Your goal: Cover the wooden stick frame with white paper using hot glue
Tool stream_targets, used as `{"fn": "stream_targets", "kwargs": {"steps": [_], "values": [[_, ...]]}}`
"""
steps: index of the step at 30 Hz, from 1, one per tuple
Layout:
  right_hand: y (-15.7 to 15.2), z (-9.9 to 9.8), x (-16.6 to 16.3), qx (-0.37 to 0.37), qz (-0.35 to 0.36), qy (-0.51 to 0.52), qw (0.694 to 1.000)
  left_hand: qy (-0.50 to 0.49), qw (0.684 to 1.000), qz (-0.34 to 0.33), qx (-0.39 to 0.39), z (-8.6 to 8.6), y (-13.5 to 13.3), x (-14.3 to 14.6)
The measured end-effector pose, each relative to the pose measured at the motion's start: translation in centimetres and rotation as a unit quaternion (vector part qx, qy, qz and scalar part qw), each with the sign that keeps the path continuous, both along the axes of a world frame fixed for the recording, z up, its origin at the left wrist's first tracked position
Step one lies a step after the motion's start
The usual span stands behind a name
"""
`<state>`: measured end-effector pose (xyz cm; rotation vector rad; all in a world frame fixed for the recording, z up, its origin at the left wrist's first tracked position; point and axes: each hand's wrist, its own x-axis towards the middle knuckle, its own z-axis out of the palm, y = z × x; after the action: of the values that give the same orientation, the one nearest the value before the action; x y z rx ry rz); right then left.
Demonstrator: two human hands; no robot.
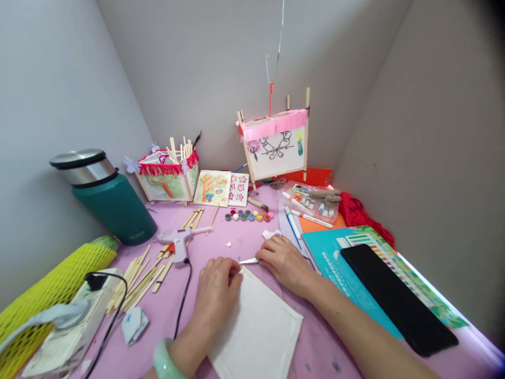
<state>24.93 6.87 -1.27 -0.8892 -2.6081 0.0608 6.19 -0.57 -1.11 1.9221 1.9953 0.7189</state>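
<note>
- Left of the left fingers, a glue gun (177, 243) and loose wooden sticks (136, 284) lie within easy reach.
- The left hand (216, 289) presses its fingers (232, 268) together on a corner of a white cloth sheet (256, 329), steadying it on the counter (323, 342).
- The right hand (286, 265) curls its fingers (266, 256) around a small metal blade (249, 261), aiming the tip at that corner.

On the counter (331, 363): left hand (216, 287) at the far corner of a square sheet (256, 329), right hand (286, 266) just past it, glue gun (177, 245) and loose sticks (134, 284) to the left, phone (398, 297) on a booklet (335, 263) to the right, paint pots (248, 215) ahead, lantern (274, 147) behind them, flask (112, 208) at far left
</note>
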Motion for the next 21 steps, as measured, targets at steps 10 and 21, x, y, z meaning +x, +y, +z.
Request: {"fn": "stream_targets", "kwargs": {"steps": [10,21], "values": [[0.21,0.21,0.17,0.022,0.024,-0.007,0.999,0.005,1.0,-0.001,-0.003,0.14,0.05,0.08],[0.25,0.13,0.37,0.024,0.03,-0.006,0.999,0.011,1.0,0.001,-0.002,0.09,0.05,0.02]]}}
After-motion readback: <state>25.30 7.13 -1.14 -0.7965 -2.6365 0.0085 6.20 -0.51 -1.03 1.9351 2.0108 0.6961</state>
